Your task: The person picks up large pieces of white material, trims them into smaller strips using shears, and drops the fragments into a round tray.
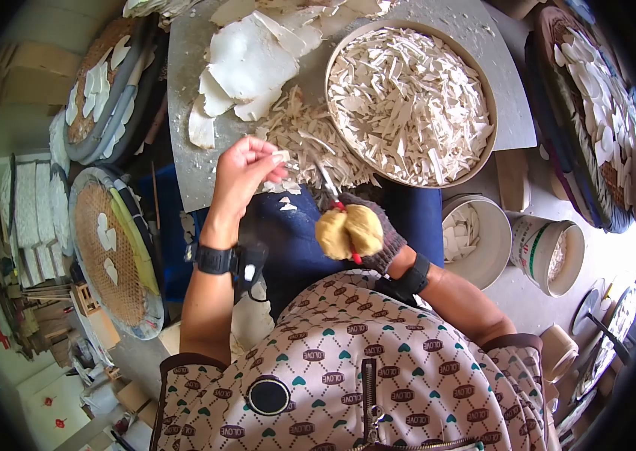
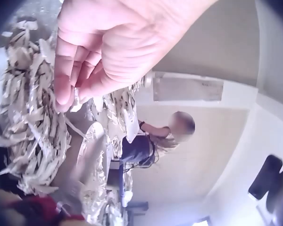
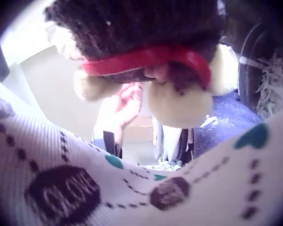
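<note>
My bare left hand (image 1: 246, 177) pinches a small pale chip (image 1: 281, 155) between thumb and fingertips. In the left wrist view the chip (image 2: 76, 101) shows as a bit of white at the fingertips. My right hand (image 1: 378, 233) wears a dark knitted glove with yellow covers on the fingers. It grips red-handled scissors (image 1: 327, 180), whose metal blades point up toward the heap. The red handle loop (image 3: 141, 61) curves under the glove in the right wrist view. A heap of pale cut strips (image 1: 306, 135) lies just beyond both hands.
A round tray (image 1: 492, 139) full of cut strips stands on the metal sheet (image 1: 186, 161). Large pale flat sheets (image 1: 250, 60) lie at its back left. Two white buckets, one near (image 1: 494, 255) and one farther (image 1: 524, 244), hold pieces at right. Round racks (image 1: 111, 259) stand at left.
</note>
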A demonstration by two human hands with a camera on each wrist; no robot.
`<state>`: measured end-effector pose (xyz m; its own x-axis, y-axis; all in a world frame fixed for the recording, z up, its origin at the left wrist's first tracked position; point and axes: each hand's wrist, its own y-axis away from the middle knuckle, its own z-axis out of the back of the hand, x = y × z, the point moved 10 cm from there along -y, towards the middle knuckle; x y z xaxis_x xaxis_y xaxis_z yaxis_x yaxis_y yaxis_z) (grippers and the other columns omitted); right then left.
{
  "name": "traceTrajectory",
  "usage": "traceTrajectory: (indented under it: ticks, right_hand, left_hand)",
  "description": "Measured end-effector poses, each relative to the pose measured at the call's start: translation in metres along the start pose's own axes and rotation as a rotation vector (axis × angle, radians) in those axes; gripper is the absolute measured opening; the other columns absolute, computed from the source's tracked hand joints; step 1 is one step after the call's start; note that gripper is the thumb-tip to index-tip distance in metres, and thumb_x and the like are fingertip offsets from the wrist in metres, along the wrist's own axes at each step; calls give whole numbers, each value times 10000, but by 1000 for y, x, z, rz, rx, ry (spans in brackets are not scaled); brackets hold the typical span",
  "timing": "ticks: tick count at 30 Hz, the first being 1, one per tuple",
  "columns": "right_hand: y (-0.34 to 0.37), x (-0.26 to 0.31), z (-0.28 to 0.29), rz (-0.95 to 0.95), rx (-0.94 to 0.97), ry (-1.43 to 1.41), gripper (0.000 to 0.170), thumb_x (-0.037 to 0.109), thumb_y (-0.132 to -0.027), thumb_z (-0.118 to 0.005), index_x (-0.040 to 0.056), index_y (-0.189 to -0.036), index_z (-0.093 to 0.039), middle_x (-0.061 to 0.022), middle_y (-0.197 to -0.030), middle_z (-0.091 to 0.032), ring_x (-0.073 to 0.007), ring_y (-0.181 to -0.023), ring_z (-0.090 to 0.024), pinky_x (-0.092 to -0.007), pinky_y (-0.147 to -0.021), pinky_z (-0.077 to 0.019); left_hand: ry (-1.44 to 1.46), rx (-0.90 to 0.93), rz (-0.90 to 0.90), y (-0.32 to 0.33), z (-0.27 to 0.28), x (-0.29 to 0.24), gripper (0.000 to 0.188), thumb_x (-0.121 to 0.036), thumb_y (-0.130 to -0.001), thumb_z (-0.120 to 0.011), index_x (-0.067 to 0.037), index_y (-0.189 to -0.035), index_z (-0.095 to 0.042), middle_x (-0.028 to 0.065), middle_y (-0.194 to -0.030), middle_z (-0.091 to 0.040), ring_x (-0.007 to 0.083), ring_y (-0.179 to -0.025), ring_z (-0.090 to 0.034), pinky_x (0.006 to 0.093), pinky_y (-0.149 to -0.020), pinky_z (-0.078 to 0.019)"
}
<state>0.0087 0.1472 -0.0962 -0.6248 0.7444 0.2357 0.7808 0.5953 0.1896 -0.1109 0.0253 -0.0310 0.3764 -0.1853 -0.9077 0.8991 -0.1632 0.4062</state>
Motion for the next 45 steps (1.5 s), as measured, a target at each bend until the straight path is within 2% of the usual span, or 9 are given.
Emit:
traceTrajectory:
  ticks: [2,5,11,15,27,34,40,44,45]
  right_hand:
    - [14,29,-33,307,193,599,198,159,-886,-507,-19,-966,-540,-99,-853,-582,-172,-817,-577,-285,-736,-479]
    - [11,8,-50,-221,-144,92,168,201,-909,-465,44,-862,-504,-70,-747,-500,-133,-613,-500,-252,-554,-439]
    - [7,26,-44,54,58,677,204,107,-811,-603,26,-994,-563,-69,-913,-589,-161,-824,-582,-288,-736,-482]
    - [0,33,-49,117,81,1269,207,131,-808,-611,35,-987,-571,-72,-908,-612,-163,-823,-603,-292,-739,-488]
    - [-7,-3,-28,-310,-101,-33,224,209,-923,-466,2,-957,-547,-93,-854,-600,-176,-786,-601,-273,-712,-492]
    - [-10,18,-9,-165,-81,573,155,143,-893,-473,30,-946,-565,-92,-882,-634,-179,-801,-618,-274,-735,-497]
    - [-12,31,-1,-11,-10,1102,201,142,-801,-551,54,-980,-567,-99,-830,-620,-225,-772,-627,-282,-680,-497]
    - [-3,18,8,-305,-238,289,182,149,-805,-551,64,-964,-569,-107,-807,-609,-226,-744,-618,-293,-658,-498]
    - [-8,35,3,-170,-169,622,171,149,-810,-546,66,-958,-569,-101,-804,-606,-222,-741,-614,-291,-660,-496]
  left_hand:
    - [13,85,-75,-11,-15,-26,205,-71,-841,-580,12,-1023,-536,132,-927,-630,156,-787,-626,245,-668,-517]
    - [240,246,-259,-19,-53,-86,333,-89,-870,-536,13,-1183,-486,151,-1089,-590,166,-940,-593,266,-771,-500]
    - [-824,-363,-308,-79,54,23,197,-161,-775,-636,-33,-922,-608,95,-789,-610,212,-728,-588,323,-650,-464]
    - [-515,32,-374,-38,-30,-23,172,-77,-831,-579,-2,-984,-600,104,-887,-591,211,-838,-581,299,-759,-456]
    - [-231,-18,-441,-145,15,-130,255,-99,-835,-600,18,-1061,-581,68,-947,-635,115,-871,-597,233,-800,-462]
    - [-1000,-249,-845,-201,-76,-218,790,-172,-659,-716,-71,-1338,-325,231,-1342,-355,323,-1239,-362,459,-991,-331]
    - [-1506,35,-414,-237,-118,-209,1104,-242,-567,-766,-236,-1420,-66,290,-1438,3,490,-1312,-77,635,-995,-198]
    - [-1575,24,-525,-232,-117,-207,1161,-389,-536,-815,-246,-1419,-75,295,-1432,-47,504,-1298,-112,603,-1004,-221]
    - [-1554,-5,-582,-234,-115,-208,1129,-422,-560,-796,-250,-1419,-84,290,-1432,-62,500,-1297,-124,581,-1014,-228]
